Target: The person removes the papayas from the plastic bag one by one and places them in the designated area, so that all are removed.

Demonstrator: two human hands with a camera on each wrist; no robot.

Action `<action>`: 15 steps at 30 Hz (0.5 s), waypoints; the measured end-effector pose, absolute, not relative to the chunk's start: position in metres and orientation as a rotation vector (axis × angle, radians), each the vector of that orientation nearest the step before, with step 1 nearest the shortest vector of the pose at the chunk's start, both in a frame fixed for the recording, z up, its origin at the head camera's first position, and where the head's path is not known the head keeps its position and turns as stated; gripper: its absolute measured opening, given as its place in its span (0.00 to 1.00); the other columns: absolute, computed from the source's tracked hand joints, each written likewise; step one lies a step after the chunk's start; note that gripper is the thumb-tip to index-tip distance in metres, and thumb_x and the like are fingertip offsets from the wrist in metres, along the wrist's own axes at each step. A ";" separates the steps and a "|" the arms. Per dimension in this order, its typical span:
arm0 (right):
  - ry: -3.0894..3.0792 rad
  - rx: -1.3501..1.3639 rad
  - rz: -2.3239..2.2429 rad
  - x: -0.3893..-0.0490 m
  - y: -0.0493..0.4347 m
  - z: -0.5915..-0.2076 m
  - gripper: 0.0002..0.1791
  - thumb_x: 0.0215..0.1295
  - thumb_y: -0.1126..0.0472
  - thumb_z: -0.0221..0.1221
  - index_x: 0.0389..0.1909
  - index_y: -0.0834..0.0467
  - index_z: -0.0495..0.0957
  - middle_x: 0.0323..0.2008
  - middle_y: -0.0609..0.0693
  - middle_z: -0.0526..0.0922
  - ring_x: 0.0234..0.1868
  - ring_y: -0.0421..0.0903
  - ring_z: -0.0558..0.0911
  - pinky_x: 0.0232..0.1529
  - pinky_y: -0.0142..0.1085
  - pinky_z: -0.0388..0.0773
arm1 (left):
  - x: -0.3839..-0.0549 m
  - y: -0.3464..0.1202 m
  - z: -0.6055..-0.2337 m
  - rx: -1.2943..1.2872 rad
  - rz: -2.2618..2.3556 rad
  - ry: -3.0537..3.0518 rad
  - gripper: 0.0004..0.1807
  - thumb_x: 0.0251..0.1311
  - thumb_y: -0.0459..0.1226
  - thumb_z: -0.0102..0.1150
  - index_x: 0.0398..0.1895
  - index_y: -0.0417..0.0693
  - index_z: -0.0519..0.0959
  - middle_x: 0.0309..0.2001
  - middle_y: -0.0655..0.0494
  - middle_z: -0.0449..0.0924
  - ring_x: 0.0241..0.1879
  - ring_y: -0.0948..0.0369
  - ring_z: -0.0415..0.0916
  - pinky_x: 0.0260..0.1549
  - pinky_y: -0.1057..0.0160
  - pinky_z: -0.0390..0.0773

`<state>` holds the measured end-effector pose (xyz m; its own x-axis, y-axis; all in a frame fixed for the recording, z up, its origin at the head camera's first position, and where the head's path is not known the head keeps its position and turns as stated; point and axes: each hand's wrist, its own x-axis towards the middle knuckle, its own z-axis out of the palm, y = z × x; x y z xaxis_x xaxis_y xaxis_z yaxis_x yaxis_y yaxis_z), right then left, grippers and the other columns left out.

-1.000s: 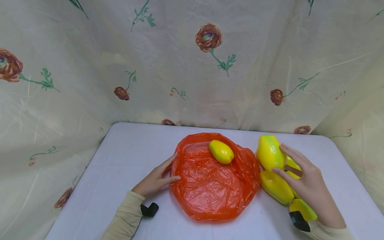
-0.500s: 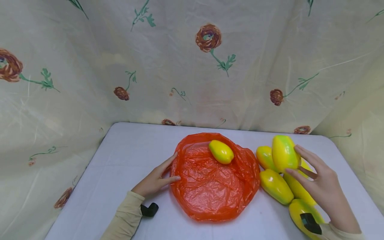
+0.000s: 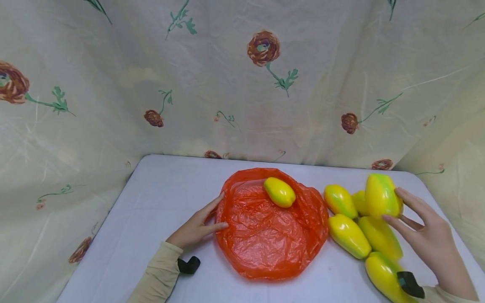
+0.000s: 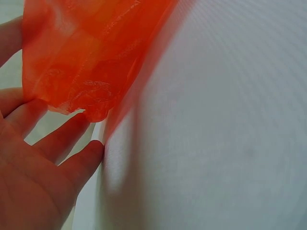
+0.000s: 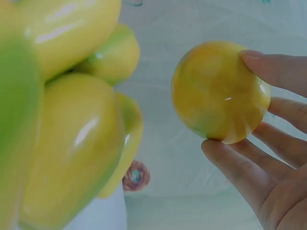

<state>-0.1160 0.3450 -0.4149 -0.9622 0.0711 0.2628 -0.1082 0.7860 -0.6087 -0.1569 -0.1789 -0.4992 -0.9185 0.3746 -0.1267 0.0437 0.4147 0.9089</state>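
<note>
My right hand (image 3: 432, 235) grips a glossy yellow-green fruit (image 3: 380, 195), papaya-like in shape, between thumb and fingers. In the right wrist view the held fruit (image 5: 216, 93) shows its round end, with fingertips around it. It is above the right part of the table, over several similar fruits (image 3: 348, 235). My left hand (image 3: 197, 227) rests at the left rim of a red plastic bag (image 3: 265, 248), which lies spread wide. Its spread, fairly straight fingers touch the bag's outer side in the left wrist view. One fruit (image 3: 279, 192) lies in the bag towards the back.
A white table (image 3: 170, 185) carries everything. Behind it and along the sides hangs a pale curtain (image 3: 212, 84) with brown flowers. The loose fruits lie close together just right of the bag, one (image 3: 384, 273) near my right wrist.
My right hand has moved to the right with the fruit, away from the bag, uncovering more of the fruits on the table. The left hand and bag have stayed in place.
</note>
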 end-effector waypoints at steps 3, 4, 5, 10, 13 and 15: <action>-2.724 -0.014 0.943 -0.116 0.352 -0.418 0.43 0.69 0.55 0.67 0.81 0.49 0.58 0.81 0.58 0.60 0.80 0.38 0.61 0.42 0.05 0.68 | -0.157 -0.179 -0.499 0.366 1.504 2.366 0.47 0.66 0.49 0.68 0.81 0.80 0.50 0.83 0.67 0.50 0.84 0.54 0.46 0.78 0.39 0.57; -2.730 -0.024 0.940 -0.116 0.354 -0.419 0.44 0.69 0.54 0.67 0.81 0.50 0.58 0.81 0.58 0.59 0.80 0.41 0.61 0.41 0.05 0.67 | -0.157 -0.179 -0.499 0.366 1.505 2.367 0.47 0.66 0.49 0.68 0.81 0.80 0.50 0.83 0.67 0.50 0.84 0.54 0.46 0.78 0.39 0.57; -2.734 -0.031 0.935 -0.116 0.356 -0.420 0.44 0.69 0.54 0.68 0.81 0.50 0.58 0.80 0.59 0.60 0.81 0.44 0.62 0.41 0.05 0.67 | -0.157 -0.179 -0.499 0.366 1.506 2.368 0.47 0.66 0.49 0.68 0.82 0.80 0.50 0.83 0.67 0.50 0.84 0.54 0.46 0.79 0.40 0.57; -2.740 -0.059 0.939 -0.114 0.367 -0.427 0.44 0.68 0.54 0.68 0.81 0.51 0.58 0.80 0.59 0.59 0.81 0.45 0.61 0.40 0.05 0.68 | -0.157 -0.178 -0.499 0.358 1.503 2.371 0.47 0.66 0.49 0.68 0.82 0.79 0.51 0.83 0.66 0.50 0.84 0.53 0.47 0.78 0.40 0.58; -2.750 -0.100 0.948 -0.115 0.375 -0.431 0.44 0.69 0.55 0.67 0.81 0.53 0.57 0.80 0.62 0.58 0.81 0.54 0.60 0.38 0.05 0.68 | -0.157 -0.178 -0.498 0.355 1.500 2.370 0.47 0.66 0.49 0.68 0.82 0.80 0.51 0.83 0.66 0.51 0.84 0.53 0.47 0.78 0.40 0.59; -2.763 -0.132 0.946 -0.115 0.380 -0.434 0.44 0.70 0.55 0.66 0.81 0.56 0.56 0.80 0.65 0.58 0.79 0.63 0.60 0.37 0.04 0.66 | -0.156 -0.178 -0.498 0.355 1.496 2.372 0.48 0.66 0.49 0.68 0.82 0.80 0.50 0.83 0.66 0.51 0.84 0.53 0.47 0.78 0.40 0.59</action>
<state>-0.1150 0.3799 -0.4341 -0.9723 0.1541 0.1758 0.0140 0.7891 -0.6142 -0.1563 -0.1781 -0.4978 -0.9200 0.3695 -0.1307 0.0413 0.4230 0.9052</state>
